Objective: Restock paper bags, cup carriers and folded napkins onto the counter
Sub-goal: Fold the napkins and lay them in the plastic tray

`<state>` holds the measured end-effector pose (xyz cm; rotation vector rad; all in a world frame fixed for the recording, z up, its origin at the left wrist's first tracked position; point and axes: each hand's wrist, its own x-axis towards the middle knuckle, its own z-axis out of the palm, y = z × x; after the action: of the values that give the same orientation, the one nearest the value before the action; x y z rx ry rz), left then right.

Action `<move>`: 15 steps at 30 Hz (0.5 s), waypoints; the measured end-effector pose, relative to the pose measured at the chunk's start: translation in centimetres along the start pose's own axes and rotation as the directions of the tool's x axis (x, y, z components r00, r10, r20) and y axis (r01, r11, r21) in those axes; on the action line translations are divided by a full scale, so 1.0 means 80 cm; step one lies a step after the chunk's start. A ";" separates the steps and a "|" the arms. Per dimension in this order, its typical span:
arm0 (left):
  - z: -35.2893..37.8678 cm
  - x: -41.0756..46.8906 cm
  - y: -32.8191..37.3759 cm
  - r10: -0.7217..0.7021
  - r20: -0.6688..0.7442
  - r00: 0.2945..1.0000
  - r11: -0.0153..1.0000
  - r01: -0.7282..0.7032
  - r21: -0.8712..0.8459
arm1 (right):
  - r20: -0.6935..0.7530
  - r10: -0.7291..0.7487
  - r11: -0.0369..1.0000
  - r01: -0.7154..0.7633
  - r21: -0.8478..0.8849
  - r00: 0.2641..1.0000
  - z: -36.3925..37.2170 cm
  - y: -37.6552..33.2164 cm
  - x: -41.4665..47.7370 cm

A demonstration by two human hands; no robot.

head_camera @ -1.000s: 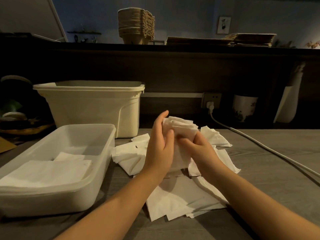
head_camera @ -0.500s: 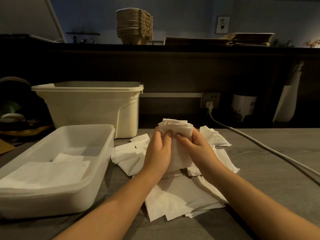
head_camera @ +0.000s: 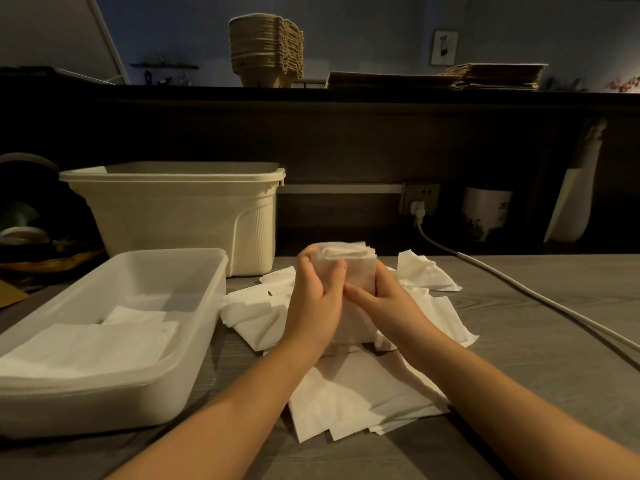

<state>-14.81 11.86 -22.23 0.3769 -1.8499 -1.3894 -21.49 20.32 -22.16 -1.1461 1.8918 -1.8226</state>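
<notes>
A stack of folded white napkins [head_camera: 349, 263] stands on edge in the middle of the grey table [head_camera: 536, 341]. My left hand [head_camera: 317, 299] grips its left side and my right hand [head_camera: 388, 303] grips its right side. Loose napkins [head_camera: 349, 396] lie spread on the table under and around my hands. A low white tray [head_camera: 207, 299] at the left holds a few flat napkins [head_camera: 93, 337]. Up on the dark counter [head_camera: 346, 95] stand a stack of pulp cup carriers [head_camera: 266, 51] and flat piles of paper bags [head_camera: 485, 76].
A tall cream bin [head_camera: 180, 216] stands behind the tray. A white cable [head_camera: 519, 292] runs from a wall socket [head_camera: 420, 199] across the table to the right. A patterned pot [head_camera: 485, 216] and a white holder [head_camera: 571, 202] stand at the back right.
Both hands have closed in on the napkin stack and lowered it toward the table, squaring its edges. The stack looks more even on top than before.
</notes>
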 end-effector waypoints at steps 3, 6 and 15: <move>-0.001 0.002 -0.002 -0.026 -0.005 1.000 1.000 0.026 0.003 | -0.001 0.010 1.000 -0.010 -0.018 1.000 0.000 0.002 0.001; -0.001 0.003 -0.001 -0.053 0.003 0.999 0.998 0.053 0.025 | 0.005 0.041 0.998 -0.040 -0.042 0.999 0.002 0.003 0.003; -0.003 -0.003 0.008 0.044 0.021 0.999 0.999 -0.043 -0.015 | -0.022 -0.050 0.997 0.051 0.050 0.998 -0.004 -0.006 0.000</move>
<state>-14.34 12.08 -21.72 0.3135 -1.8539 -1.3819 -21.52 20.63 -21.68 -1.1726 1.8334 -1.9052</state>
